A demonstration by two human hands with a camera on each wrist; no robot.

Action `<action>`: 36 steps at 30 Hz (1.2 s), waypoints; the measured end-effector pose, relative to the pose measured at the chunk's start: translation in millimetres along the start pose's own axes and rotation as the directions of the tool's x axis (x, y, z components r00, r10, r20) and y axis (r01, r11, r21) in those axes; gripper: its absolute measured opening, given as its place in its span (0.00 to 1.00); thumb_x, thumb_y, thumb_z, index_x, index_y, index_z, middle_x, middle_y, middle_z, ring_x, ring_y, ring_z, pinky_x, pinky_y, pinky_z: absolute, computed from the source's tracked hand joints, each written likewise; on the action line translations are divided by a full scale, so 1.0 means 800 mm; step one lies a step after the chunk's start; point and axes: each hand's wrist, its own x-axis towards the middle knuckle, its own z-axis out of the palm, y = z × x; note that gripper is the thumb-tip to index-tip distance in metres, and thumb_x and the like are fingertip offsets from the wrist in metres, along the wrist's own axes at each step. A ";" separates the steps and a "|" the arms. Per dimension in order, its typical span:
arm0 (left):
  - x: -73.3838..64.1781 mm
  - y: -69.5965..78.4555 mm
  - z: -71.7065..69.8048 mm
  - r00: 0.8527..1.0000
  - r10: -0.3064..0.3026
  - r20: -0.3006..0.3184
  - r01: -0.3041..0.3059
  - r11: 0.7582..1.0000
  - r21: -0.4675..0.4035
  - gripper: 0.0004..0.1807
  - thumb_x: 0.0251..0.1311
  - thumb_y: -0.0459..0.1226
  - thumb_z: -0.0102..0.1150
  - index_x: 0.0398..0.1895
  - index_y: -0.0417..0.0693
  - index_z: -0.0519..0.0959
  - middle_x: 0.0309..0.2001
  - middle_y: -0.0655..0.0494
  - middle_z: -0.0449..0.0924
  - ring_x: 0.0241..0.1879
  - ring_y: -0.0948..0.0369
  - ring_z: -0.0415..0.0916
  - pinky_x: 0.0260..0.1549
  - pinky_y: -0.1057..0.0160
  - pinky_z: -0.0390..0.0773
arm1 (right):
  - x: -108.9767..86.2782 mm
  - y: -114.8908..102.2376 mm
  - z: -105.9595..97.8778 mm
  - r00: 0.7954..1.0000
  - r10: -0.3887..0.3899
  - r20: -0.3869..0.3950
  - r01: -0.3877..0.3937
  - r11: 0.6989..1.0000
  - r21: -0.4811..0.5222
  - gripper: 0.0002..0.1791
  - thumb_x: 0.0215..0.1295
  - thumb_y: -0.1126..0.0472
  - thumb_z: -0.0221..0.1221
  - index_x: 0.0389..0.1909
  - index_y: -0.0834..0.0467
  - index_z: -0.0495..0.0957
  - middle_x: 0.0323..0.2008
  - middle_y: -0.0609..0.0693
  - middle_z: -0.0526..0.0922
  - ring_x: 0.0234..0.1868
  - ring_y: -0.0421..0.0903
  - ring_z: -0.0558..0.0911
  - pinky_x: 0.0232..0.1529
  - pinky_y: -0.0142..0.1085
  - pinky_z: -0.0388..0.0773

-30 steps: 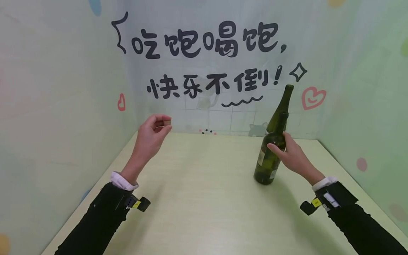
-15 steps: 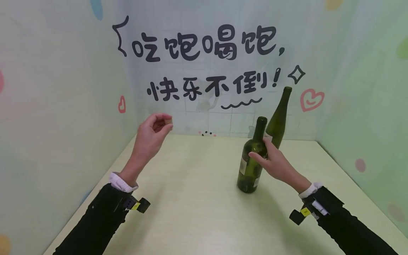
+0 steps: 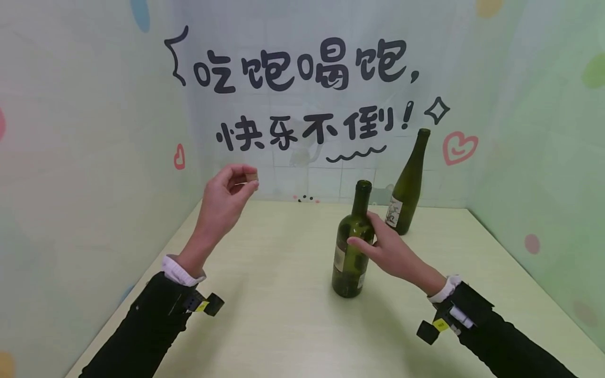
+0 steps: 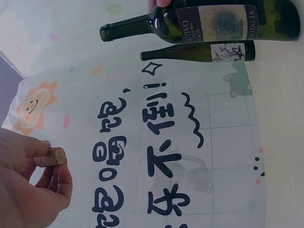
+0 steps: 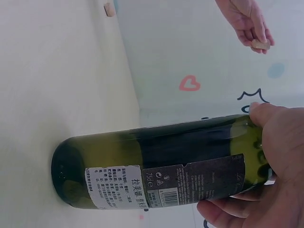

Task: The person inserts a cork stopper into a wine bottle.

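Note:
In the head view my right hand (image 3: 389, 247) grips a dark green wine bottle (image 3: 347, 262) round its shoulder. The bottle is nearly upright, its base right at the tabletop. Dark and white labels (image 5: 116, 185) show on its side in the right wrist view. My left hand (image 3: 227, 199) is raised over the left part of the table. Between its thumb and fingers it pinches a cork (image 4: 53, 156), whose end face is visible in the left wrist view. A second, slimmer green bottle (image 3: 410, 184) with a white label stands behind my right hand.
The pale wooden table (image 3: 283, 325) runs back to a wall sheet (image 3: 302, 173) with large dark lettering. Light green walls (image 3: 543, 157) close in both sides. Each sleeve carries a small wrist camera (image 3: 427, 333).
My right hand has moved the wine bottle left and nearer, out from in front of the slimmer bottle, whose lower part now shows. My left hand stays almost in place with the cork.

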 end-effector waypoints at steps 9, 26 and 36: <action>0.004 0.007 0.006 1.000 0.027 -0.005 -0.027 0.999 -0.047 0.16 0.61 0.35 0.60 0.50 0.36 0.76 0.43 0.49 0.77 0.43 0.59 0.77 0.46 0.67 0.76 | -0.011 -0.032 0.017 0.999 -0.023 0.037 0.021 0.999 0.048 0.42 0.61 0.40 0.58 0.69 0.56 0.56 0.50 0.49 0.74 0.41 0.46 0.76 0.36 0.38 0.77; 0.007 0.050 0.023 0.993 0.113 0.040 -0.107 0.986 -0.130 0.15 0.60 0.31 0.61 0.49 0.35 0.76 0.43 0.49 0.78 0.42 0.60 0.78 0.45 0.65 0.77 | -0.020 -0.059 0.044 0.990 -0.083 0.114 0.073 0.994 0.087 0.39 0.58 0.38 0.60 0.65 0.50 0.56 0.41 0.43 0.80 0.35 0.42 0.78 0.32 0.37 0.77; -0.001 0.077 0.047 0.975 0.160 0.152 -0.134 0.977 -0.166 0.14 0.61 0.33 0.60 0.49 0.38 0.76 0.43 0.53 0.79 0.42 0.61 0.78 0.44 0.63 0.77 | -0.025 -0.071 0.053 0.983 -0.086 0.164 0.061 0.986 0.155 0.40 0.57 0.38 0.61 0.64 0.49 0.55 0.42 0.41 0.82 0.38 0.40 0.81 0.35 0.36 0.79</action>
